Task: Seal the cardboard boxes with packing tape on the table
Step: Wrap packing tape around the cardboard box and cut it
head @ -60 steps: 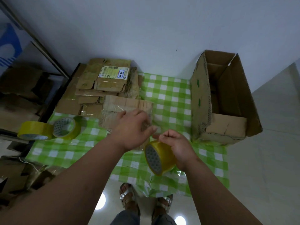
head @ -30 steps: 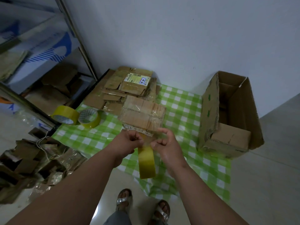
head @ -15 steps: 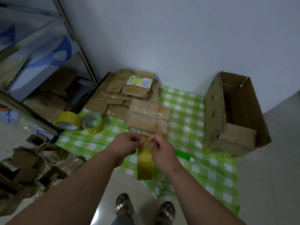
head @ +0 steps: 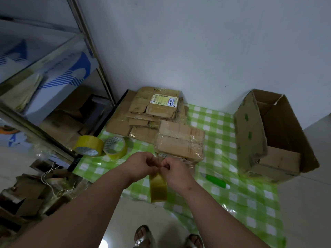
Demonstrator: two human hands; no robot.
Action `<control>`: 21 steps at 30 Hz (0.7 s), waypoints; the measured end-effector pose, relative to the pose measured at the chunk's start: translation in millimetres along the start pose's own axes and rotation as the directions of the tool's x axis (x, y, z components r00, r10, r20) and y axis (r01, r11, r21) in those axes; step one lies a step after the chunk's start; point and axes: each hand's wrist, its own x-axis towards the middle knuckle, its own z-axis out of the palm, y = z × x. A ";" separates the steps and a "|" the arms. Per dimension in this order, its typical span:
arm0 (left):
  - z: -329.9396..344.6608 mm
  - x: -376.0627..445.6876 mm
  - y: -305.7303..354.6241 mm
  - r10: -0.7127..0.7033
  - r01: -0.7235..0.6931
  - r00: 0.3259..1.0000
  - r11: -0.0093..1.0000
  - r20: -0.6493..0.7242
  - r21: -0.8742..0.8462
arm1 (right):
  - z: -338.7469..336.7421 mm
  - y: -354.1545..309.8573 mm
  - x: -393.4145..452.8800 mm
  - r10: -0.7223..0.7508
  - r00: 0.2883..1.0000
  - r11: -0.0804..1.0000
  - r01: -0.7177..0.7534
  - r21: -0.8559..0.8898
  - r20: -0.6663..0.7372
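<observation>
- I have both hands at the near edge of the counter (head: pixel 223 122), meeting over a yellow tape roll (head: pixel 158 187) that hangs edge-on just below them.
- My left hand (head: pixel 141 167) has its grip curled tight, fingertips pinching at the top of the roll; my right hand (head: pixel 176 171) is curled the same way, pinching beside it. The loose tape end itself is hidden by my fingers.
- To do this well, I'd say: pick the end free with a nail, steady the roll with the other hand, and peel straight so the strip doesn't split or fold onto itself.
- The taped box (head: pixel 180 143) to seal sits just beyond my knuckles, in front of a flat cardboard stack (head: pixel 143 113).
- The stack's top label (head: pixel 163 99) carries print and a blue mark, too small to read.
- Two spare rolls (head: pixel 100 144) lie left.
</observation>
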 end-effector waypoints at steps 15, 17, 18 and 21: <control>-56.3 25.3 -30.6 -0.142 0.102 0.982 0.955 -0.128 -0.280 | 53.3 -24.7 31.2 0.102 0.985 0.962 -0.061 0.266 -0.142; -59.8 33.1 -33.5 -0.179 0.103 0.976 0.887 -0.128 -0.450 | 55.5 -24.3 34.0 0.139 0.990 0.963 -0.126 0.236 -0.037; -61.0 37.1 -35.5 -0.182 0.100 0.975 0.869 -0.125 -0.485 | 57.4 -23.8 35.7 0.135 0.991 0.976 -0.130 0.172 -0.020; -62.2 47.8 -47.3 -0.208 0.108 0.968 0.852 -0.142 -0.512 | 59.1 -28.1 40.3 0.014 0.996 0.999 -0.017 -0.036 -0.089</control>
